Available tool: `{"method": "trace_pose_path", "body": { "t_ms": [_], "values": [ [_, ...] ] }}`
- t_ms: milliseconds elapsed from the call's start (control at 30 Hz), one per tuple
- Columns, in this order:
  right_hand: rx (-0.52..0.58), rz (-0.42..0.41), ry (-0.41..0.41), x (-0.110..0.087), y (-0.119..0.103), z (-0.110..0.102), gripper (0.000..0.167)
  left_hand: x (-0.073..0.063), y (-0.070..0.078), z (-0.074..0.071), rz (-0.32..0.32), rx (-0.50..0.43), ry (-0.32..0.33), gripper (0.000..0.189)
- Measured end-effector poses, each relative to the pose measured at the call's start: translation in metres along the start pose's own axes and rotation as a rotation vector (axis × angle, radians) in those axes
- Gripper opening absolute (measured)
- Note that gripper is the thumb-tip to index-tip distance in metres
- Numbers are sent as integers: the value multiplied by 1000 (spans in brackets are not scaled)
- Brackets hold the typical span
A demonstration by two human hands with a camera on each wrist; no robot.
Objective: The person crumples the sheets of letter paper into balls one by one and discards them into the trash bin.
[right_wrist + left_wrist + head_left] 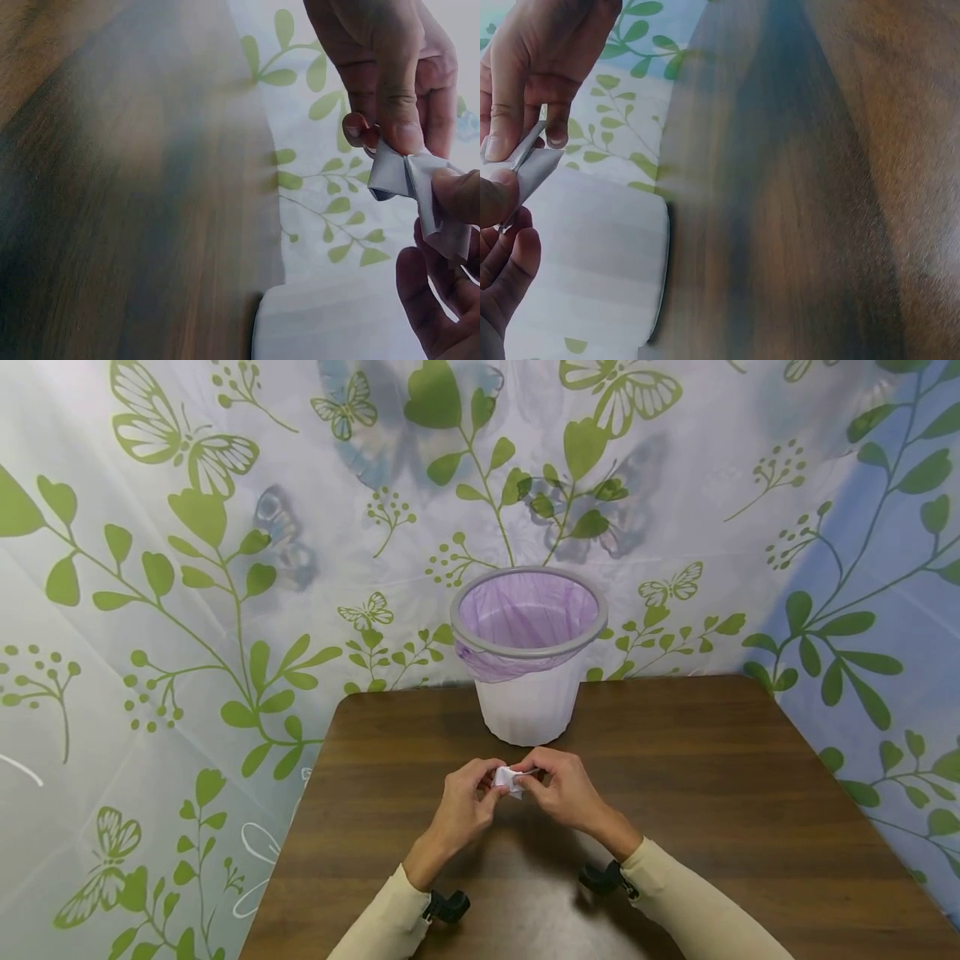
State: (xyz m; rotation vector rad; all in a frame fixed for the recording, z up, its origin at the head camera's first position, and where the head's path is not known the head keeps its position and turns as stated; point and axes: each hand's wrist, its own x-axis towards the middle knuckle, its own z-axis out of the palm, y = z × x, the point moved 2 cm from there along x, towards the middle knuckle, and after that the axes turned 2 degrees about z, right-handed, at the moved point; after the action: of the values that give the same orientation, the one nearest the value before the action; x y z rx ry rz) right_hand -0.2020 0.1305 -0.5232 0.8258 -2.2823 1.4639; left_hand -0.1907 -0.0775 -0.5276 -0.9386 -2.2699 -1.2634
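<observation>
Both hands meet at a small folded piece of white paper (507,780), held above the table in front of the bin. My left hand (467,803) pinches its left side between thumb and fingers. Opposite it, my right hand (564,792) pinches the right side. Creases and bent flaps show on the paper (431,184) in the right wrist view, with a thumb pressed on each part. In the left wrist view the paper (538,171) looks like a narrow folded strip, partly covered by the fingertips.
A white bin (528,706) with a grey rim and purple liner stands at the back of the brown wooden table (697,793). Behind it hangs a curtain (420,568) printed with green leaves and butterflies. Dark straps with cameras sit on both wrists.
</observation>
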Motion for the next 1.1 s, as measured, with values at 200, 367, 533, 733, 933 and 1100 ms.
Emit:
{"method": "trace_pose_path", "body": {
  "t_ms": [200,367,533,733,933,1100],
  "values": [
    [-28,-7,28,1,1,1,18,2,-1,-2,-33,-34,51,31],
    [-225,-123,41,3,2,3,48,4,-10,-5,-284,-206,87,27],
    [-315,-241,32,1,0,4,69,1,-17,-6,-535,-473,36,30],
    [-344,-300,-12,0,0,2,73,-4,-22,-3,-752,-709,12,37],
    [-409,-353,-8,0,1,1,64,-3,-18,-2,-777,-763,-21,36],
    [-331,-385,67,3,0,-2,39,1,-11,-4,-685,-678,-130,33]
  ]
}}
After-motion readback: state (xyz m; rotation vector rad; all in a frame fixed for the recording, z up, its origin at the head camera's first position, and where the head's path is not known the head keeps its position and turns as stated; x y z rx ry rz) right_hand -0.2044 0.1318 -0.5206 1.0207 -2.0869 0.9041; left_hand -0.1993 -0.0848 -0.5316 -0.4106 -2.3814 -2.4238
